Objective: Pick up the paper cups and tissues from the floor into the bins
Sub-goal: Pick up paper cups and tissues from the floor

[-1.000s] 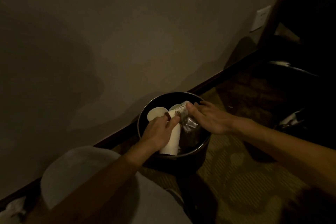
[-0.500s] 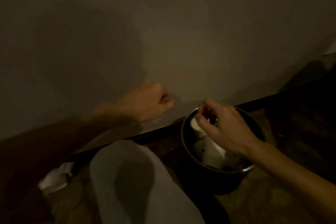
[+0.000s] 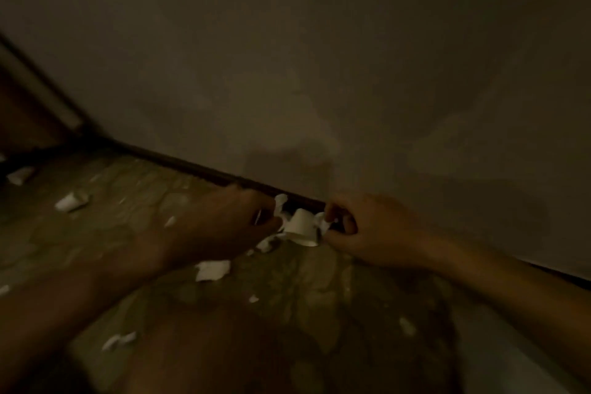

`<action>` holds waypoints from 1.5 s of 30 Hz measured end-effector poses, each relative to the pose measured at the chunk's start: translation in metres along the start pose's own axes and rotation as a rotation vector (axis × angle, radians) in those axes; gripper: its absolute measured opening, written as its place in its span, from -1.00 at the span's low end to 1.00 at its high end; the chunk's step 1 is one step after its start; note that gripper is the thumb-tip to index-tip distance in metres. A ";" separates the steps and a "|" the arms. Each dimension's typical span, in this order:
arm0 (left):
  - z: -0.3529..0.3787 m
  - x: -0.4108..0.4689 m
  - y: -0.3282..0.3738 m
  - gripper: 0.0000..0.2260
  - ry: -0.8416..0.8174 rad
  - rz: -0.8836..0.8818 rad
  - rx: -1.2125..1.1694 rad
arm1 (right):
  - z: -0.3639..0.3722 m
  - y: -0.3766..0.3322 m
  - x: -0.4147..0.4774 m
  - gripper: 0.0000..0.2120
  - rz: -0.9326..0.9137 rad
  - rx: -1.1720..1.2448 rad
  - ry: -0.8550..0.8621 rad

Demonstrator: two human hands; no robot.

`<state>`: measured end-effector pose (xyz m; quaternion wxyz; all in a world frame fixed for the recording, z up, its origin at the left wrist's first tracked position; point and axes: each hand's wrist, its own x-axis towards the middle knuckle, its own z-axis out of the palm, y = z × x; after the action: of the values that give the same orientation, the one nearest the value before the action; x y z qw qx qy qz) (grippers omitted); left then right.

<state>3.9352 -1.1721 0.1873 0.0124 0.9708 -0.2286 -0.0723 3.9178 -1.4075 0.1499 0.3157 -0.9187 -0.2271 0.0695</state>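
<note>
White paper cup [image 3: 300,227]: one, on the carpet [image 3: 319,313] at the foot of the baseboard [image 3: 192,166], between the two hands.
Cup axis: long axis tilted off upright. The narrow base is up and toward the wall [image 3: 319,57], and the wide rim is down and toward the camera.
Tissue pieces [image 3: 212,269]: seven larger white pieces counted. Two lie far left, one under the left forearm, one at lower left, and three are crowded round the cup. Several small flecks are also scattered about, but blur keeps their count uncertain.
Crumpled tissue [image 3: 322,223]: one, touching the cup's right side.
Hands: two, bare, low over the carpet, reaching in from either side.
Left hand [image 3: 224,227]: fingers bent toward the cup's left side, with the tips just beside the tissue there. The blur hides whether they grip anything.
Right hand [image 3: 367,230]: fingers curled, with forefinger and thumb pinching the crumpled tissue.
Carpet: patterned, olive and brown, dimly lit.
Baseboard: one dark strip, running diagonally from upper left to right.
</note>
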 end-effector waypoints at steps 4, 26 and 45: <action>0.104 -0.009 -0.083 -0.77 -0.061 -0.220 -0.268 | 0.055 -0.004 0.082 -0.74 0.032 -0.102 -0.348; 0.318 0.071 -0.212 -0.69 0.001 -0.427 -0.533 | 0.266 0.088 0.274 -0.39 0.243 0.156 -0.115; 0.323 0.027 -0.194 -0.68 0.331 -0.681 -1.079 | 0.303 0.075 0.261 -0.68 0.386 0.260 -0.263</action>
<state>3.9978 -1.0076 -0.1472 0.5089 0.8446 0.1645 -0.0262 4.0957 -1.1733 -0.1319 0.3797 -0.8798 -0.0758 0.2757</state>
